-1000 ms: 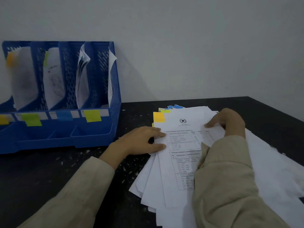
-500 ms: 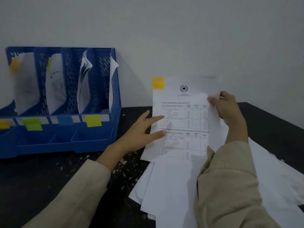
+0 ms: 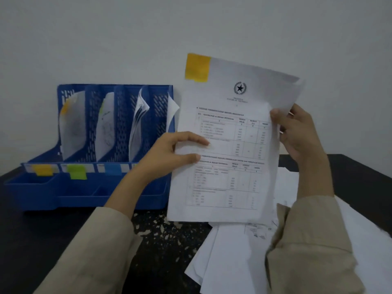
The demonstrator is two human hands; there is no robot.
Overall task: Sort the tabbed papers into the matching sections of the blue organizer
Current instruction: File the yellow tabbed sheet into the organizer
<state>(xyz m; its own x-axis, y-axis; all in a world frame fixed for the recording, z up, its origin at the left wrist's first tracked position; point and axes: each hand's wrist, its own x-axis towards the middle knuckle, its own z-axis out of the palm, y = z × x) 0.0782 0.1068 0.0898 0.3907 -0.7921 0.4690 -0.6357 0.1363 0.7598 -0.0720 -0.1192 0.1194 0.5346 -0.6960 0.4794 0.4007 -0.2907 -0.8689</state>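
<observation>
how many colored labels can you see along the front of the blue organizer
3 in view: a yellow label at the left, a green label next, then a blue label. The left hand and held paper cover the organizer's right end, so a fourth may be hidden.

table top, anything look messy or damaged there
Yes. The black table is speckled with pale flecks just in front of the organizer, like chipped surface or scraps; which one I cannot tell. The loose papers beside them lie fanned and askew, not squared into a stack.
</observation>
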